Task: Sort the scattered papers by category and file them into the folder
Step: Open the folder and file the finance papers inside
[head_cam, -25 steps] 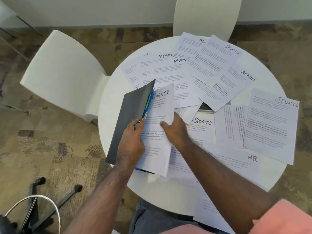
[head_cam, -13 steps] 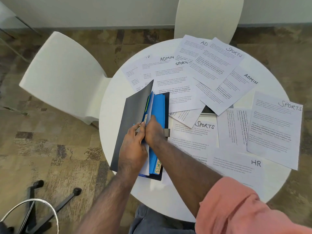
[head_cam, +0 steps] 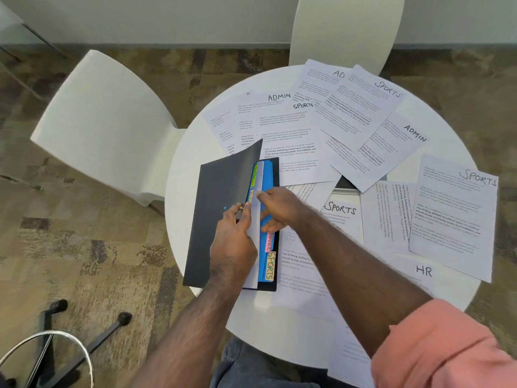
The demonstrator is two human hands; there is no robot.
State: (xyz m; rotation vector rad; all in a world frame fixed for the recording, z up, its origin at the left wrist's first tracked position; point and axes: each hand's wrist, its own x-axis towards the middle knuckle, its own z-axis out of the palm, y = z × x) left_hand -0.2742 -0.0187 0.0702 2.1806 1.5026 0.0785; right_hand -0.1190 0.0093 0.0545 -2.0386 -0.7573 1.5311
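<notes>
Honestly, I fear the white sheet [head_cam: 256,219], pinched by my left hand [head_cam: 233,242], slips into the wrong blue divider [head_cam: 268,191] of the dark plastic folder [head_cam: 221,219]; my right hand [head_cam: 279,211], fingers loosely curled, presses it

One folder [head_cam: 223,217], two white chairs [head_cam: 106,130], four SPORTS sheets [head_cam: 363,107], one HR sheet [head_cam: 414,273].

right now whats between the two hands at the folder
In the head view, a white sheet stands on edge in the open folder, between the left hand and the right hand; both touch it.
</notes>
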